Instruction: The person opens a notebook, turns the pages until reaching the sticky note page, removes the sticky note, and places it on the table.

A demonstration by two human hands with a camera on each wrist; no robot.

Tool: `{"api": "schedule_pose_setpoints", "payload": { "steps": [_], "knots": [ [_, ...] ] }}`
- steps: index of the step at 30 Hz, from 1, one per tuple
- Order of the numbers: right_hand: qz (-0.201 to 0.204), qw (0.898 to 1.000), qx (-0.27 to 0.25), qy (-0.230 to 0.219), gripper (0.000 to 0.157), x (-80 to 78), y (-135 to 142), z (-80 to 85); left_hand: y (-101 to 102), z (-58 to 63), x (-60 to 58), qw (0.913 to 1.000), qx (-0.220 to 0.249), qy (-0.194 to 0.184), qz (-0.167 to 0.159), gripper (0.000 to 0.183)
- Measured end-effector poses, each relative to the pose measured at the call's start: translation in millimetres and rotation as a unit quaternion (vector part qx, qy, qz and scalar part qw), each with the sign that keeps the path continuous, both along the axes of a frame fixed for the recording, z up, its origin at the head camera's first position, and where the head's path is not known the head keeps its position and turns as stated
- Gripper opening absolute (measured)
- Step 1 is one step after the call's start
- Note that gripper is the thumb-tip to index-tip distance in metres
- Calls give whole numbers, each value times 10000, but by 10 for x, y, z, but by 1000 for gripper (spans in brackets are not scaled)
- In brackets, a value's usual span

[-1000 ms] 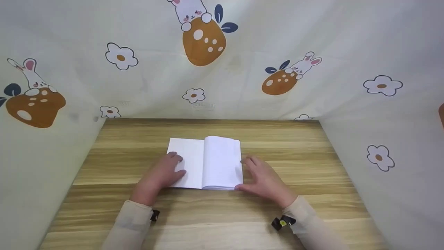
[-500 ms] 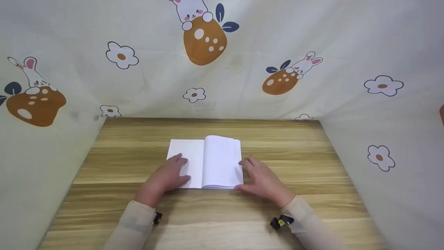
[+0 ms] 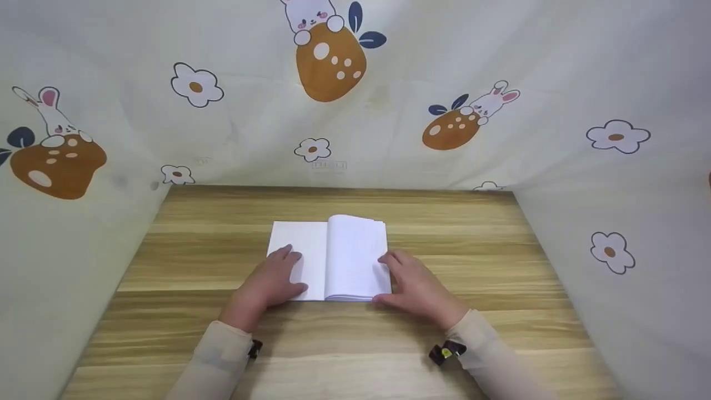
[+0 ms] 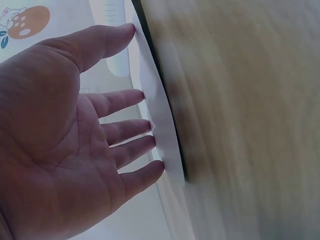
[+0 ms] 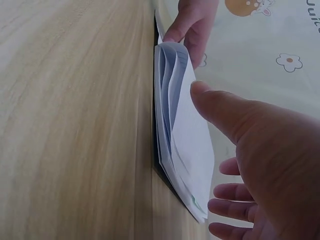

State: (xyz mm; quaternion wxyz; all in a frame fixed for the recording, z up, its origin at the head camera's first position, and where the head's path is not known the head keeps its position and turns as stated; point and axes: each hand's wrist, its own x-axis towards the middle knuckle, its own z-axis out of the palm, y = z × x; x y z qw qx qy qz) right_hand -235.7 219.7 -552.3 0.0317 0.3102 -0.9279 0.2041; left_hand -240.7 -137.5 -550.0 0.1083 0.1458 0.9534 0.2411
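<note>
An open notebook (image 3: 356,255) with white pages lies flat on the wooden table, its right-hand pages bulging near the spine. My left hand (image 3: 269,281) rests its fingertips and thumb on the bare left page (image 3: 309,253); the left wrist view shows these fingers (image 4: 125,131) spread and nearly straight. Over the notebook's right edge is my right hand (image 3: 415,286), its thumb by the lower right corner. In the right wrist view the right thumb (image 5: 215,106) is at the loose, fanned page edges (image 5: 172,110), not curled round them; whether it touches them I cannot tell.
Wood-grain table (image 3: 355,350) surrounds the notebook. A pale cloth (image 3: 389,133) printed with rabbits and flowers hangs behind it and along both sides. Each wrist wears a dark strap (image 3: 447,352) over a beige sleeve (image 3: 494,355).
My left hand has slid slightly right, further onto the left page. The right hand has shifted a little left over the page edge. The notebook has stayed almost in place.
</note>
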Motion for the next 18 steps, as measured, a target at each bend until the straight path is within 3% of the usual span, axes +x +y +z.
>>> {"api": "schedule_pose_setpoints", "payload": {
  "steps": [8,18],
  "knots": [
    [132,9999,-2,40,82,-6,-54,-27,6,-12,12,10000,-21,-17,72,73],
    [152,9992,216,-309,96,5,-80,-44,9,-33,1,9999,-40,3,129,74]
  ]
}}
